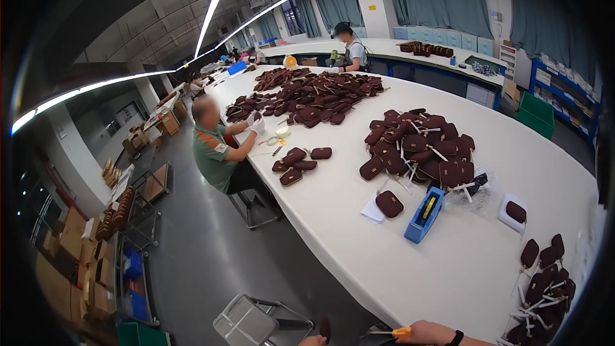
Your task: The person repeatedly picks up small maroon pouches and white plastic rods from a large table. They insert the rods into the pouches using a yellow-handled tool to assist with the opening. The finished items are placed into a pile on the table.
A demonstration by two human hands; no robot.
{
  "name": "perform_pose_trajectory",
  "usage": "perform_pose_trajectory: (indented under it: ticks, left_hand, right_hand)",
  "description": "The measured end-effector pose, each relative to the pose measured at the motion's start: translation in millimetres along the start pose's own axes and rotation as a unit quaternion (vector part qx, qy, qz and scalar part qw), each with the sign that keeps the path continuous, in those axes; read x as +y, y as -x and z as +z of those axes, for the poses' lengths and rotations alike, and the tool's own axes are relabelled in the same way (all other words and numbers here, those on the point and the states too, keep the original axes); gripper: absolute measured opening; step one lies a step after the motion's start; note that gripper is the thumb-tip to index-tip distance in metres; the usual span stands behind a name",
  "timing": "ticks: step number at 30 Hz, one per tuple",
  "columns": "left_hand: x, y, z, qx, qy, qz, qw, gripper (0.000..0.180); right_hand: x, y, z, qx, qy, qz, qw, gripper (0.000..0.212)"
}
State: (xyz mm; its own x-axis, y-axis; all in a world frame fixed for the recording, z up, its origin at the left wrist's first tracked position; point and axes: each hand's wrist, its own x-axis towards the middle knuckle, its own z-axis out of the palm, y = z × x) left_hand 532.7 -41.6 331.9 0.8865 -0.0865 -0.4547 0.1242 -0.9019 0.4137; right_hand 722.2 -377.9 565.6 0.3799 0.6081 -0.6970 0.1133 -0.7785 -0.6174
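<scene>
At the lower edge, mostly cut off, my left hand (312,341) holds a small maroon pouch (325,329), seen edge-on beside the table. My right hand (428,332), with a black band on the wrist, is closed around an orange-handled tool (401,332) over the table's near edge. The tool's thin front part points left toward the pouch; its exact kind is unclear. To the right of my right hand lies a heap of maroon pouches (549,275) with white strips attached. Farther up the table a blue tape dispenser (419,223) stands beside a single pouch (389,204) on white paper.
A larger pouch pile (416,147) covers the middle of the long white table (359,243). Another pouch (516,212) rests on a white pad at right. A metal stool (246,323) stands at lower left. One co-worker (218,147) sits along the left side, another (351,51) across.
</scene>
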Motion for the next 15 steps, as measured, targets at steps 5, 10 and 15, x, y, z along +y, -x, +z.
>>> perform_pose_trajectory:
  ticks: [5, 10, 15]
  left_hand:
    - [60.9, 55.4, -29.9, -0.034, -0.091, -0.007, 0.995, 0.023]
    - [118.9, 57.2, -91.0, -0.079, -0.308, 0.203, 0.926, 0.025]
    - [106.9, 9.7, -102.0, 0.031, -0.355, 0.378, 0.855, 0.008]
  right_hand:
    - [7.1, -7.3, 5.9, 0.017, 0.139, 0.044, 0.989, 0.061]
    - [17.9, -8.5, 23.6, -0.110, 0.106, 0.045, 0.987, 0.056]
    - [62.7, 24.4, 19.7, -0.023, 0.076, 0.008, 0.997, 0.059]
